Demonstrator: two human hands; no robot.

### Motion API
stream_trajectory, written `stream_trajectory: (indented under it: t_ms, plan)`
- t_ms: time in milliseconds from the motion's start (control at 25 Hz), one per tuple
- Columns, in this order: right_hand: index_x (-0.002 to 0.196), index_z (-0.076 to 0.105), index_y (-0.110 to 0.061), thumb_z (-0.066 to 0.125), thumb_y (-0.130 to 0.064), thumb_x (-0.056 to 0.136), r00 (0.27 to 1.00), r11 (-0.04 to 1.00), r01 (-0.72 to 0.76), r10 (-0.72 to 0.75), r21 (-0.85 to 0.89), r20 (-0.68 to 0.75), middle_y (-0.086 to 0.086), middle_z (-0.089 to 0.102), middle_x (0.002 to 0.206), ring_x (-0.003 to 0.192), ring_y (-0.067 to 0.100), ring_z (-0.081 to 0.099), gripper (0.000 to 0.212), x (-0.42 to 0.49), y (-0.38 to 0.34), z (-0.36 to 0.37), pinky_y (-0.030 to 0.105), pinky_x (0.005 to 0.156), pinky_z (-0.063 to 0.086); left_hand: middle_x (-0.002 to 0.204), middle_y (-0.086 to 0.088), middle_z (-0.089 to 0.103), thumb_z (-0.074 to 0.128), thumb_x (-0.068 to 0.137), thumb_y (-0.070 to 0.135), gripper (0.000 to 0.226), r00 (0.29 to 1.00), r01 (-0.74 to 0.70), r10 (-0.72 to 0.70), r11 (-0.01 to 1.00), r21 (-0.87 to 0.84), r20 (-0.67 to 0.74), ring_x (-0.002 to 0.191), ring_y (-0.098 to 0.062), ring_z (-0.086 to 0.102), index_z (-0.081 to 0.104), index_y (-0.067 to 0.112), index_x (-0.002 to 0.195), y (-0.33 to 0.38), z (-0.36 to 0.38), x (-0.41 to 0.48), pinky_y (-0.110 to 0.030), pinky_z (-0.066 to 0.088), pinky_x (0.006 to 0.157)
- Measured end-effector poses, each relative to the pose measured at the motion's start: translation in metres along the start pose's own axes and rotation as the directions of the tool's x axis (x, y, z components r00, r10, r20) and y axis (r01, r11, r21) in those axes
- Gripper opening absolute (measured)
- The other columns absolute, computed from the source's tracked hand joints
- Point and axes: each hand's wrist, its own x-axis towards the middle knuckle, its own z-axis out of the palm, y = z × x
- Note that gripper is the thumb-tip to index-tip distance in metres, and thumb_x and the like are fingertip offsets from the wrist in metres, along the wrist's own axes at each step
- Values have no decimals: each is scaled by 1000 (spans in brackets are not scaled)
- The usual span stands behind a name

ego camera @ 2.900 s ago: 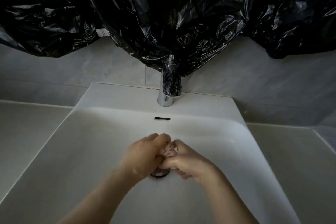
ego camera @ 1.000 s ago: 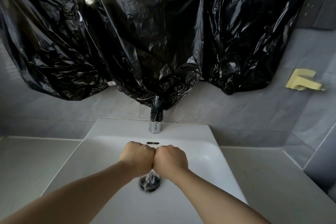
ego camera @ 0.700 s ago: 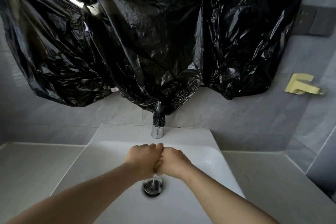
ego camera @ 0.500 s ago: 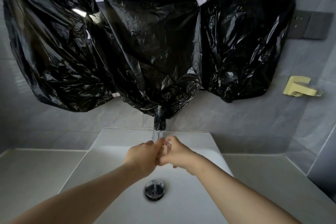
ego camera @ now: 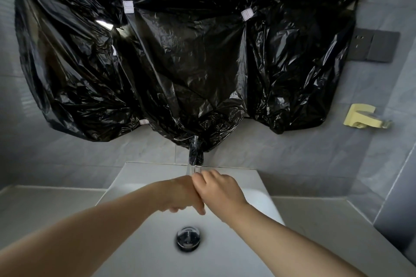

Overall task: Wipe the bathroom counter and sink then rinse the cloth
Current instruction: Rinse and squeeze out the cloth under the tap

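Left hand [ego camera: 180, 195] against right hand [ego camera: 219, 189], hands' grasp indiscernible, above sink [ego camera: 144, 175] with chrome drain [ego camera: 188, 238]

A single wide-angle view, worn on the head, looks forward and down from above the front edge of the sink [ego camera: 139, 177]. It faces the wall [ego camera: 292, 155], with the tap [ego camera: 195, 153] at the sink's back rim and the counter [ego camera: 45, 204] on either side. The left hand [ego camera: 180, 195] and right hand [ego camera: 221, 189] meet mid-frame, and the arms enter near the bottom corners, close to the lens.
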Motion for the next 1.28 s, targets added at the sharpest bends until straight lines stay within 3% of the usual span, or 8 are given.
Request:
stream_trajectory:
  t_ms: [120,240,360,560,680,840,1080,1280]
  plan:
    - [53,61,-21,82,-24,13,986,991,-130,132,-20,100,-3,53,39,31,12,52,45,8,-1,4,11,33,28,87,-1,63,50,82,18,17,928,96,109,854,511,-356,82,-23,61,57,18,98,8,11,0,-25,39,58]
    - [76,64,-17,72,-17,61,963,975,-215,204,46,175,7,70,73,63,26,66,17,2,-4,-1,22,51,32,109,-3,66,41,84,10,28,872,94,315,643,760,-375,99,-27,62,57,18,105,-1,21,5,-29,39,69]
    - [86,57,-18,45,-9,80,877,896,-378,266,232,400,11,67,101,83,33,58,15,-10,-16,4,28,59,33,101,-6,68,47,78,6,24,867,-11,416,568,823,-276,91,-30,64,59,14,97,-14,22,8,-29,37,67]
    - [68,47,-18,46,-20,81,763,640,-611,321,466,561,3,55,74,80,29,51,12,-25,-23,15,28,56,35,58,2,61,61,52,13,12,768,-152,627,379,913,-132,48,-18,58,59,18,63,-20,22,2,-19,28,50]
    - [97,50,-20,55,-31,82,773,581,-600,245,549,585,-3,64,102,100,22,59,19,-31,-14,16,30,76,46,103,-7,63,48,83,11,30,912,-90,356,656,749,-202,91,-28,62,43,12,112,-16,28,8,-27,36,64]
    - [111,41,-19,51,-22,85,842,673,-520,296,527,451,3,58,115,101,24,57,27,-31,-1,14,37,81,49,83,-5,53,60,79,8,43,979,-189,193,980,59,-68,70,-18,52,31,17,109,-18,13,2,-22,41,56]
    - [91,51,-37,45,-67,72,771,340,-627,401,701,495,-4,64,97,93,17,61,36,-24,6,5,37,86,46,94,-4,65,60,88,28,14,948,-280,170,847,-453,-269,88,-14,60,55,16,92,-20,-5,-8,-26,51,76]
    - [62,59,-25,59,-39,83,810,257,-475,502,842,303,0,58,74,74,19,57,26,-16,3,-10,34,69,50,92,-9,67,65,83,30,27,960,-259,64,576,-775,-273,99,-23,61,50,9,78,-22,-3,-13,-35,50,88]
